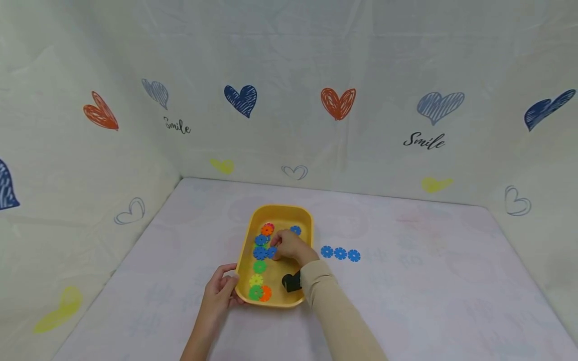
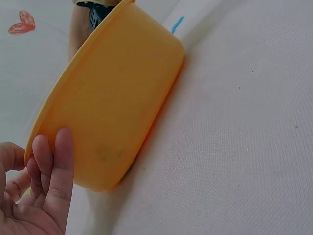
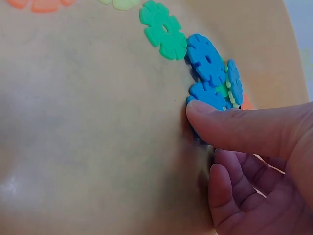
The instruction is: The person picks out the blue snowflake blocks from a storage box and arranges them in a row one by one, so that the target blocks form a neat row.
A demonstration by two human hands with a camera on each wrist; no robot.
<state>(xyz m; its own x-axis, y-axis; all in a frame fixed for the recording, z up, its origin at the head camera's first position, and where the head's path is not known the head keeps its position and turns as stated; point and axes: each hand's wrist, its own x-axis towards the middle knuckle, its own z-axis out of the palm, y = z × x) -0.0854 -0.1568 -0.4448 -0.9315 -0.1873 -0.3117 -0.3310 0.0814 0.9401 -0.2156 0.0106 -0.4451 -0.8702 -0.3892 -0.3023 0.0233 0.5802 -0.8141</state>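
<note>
A yellow plastic tray (image 1: 280, 216) holds several flower-shaped interlocking discs, mostly along its left side. My left hand (image 1: 219, 291) grips the tray's near left corner, with the fingers along the outer wall (image 2: 112, 93) in the left wrist view. Reaching inside the tray, my right hand (image 1: 291, 245) pinches a blue disc (image 1: 271, 252) beside the blue pile. The thumb (image 3: 210, 120) covers part of that disc in the right wrist view. Close by lie another blue disc (image 3: 207, 59) and a green disc (image 3: 164, 30). One blue disc (image 1: 295, 230) sits near the tray's far right.
Three blue discs, including a middle one (image 1: 340, 253), lie in a row on the white table (image 1: 429, 291) right of the tray. Yellow (image 1: 256, 280) and orange (image 1: 265, 293) discs lie at the tray's near left. A heart-printed curtain (image 1: 289, 60) hangs behind the table.
</note>
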